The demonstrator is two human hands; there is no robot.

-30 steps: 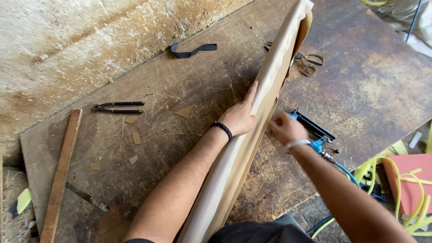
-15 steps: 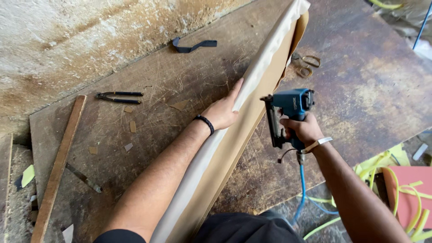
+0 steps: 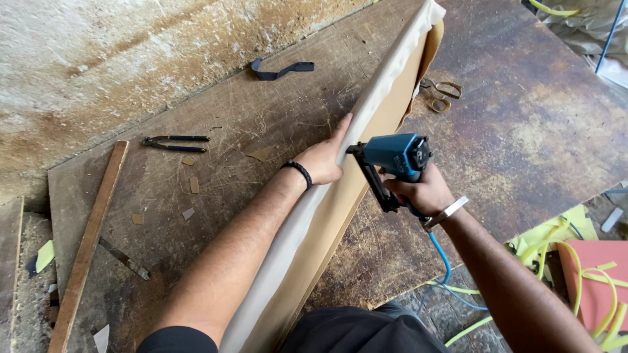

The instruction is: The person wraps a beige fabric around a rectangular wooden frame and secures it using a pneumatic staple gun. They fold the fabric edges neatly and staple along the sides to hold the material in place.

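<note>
Stapler (image 3: 392, 160), lifted off the worktop (image 3: 523, 131) a second ago, now noses against the panel (image 3: 340, 216) edge at centre. Right hand (image 3: 425, 193) grips it closed; left hand (image 3: 324, 160), at 9 o'clock, presses fabric (image 3: 386, 91) flat.

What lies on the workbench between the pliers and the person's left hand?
Between the pliers and the left hand, the head view shows scratched workbench with only one small flat brown scrap.

Bench L of panel (image 3: 366, 124): open scratched board; obstacles = pliers (image 3: 175, 142), wood strip (image 3: 88, 242), black strap (image 3: 281, 69). R side: scissors (image 3: 441, 95) near panel, blue hose (image 3: 445, 261) below bench edge.
</note>
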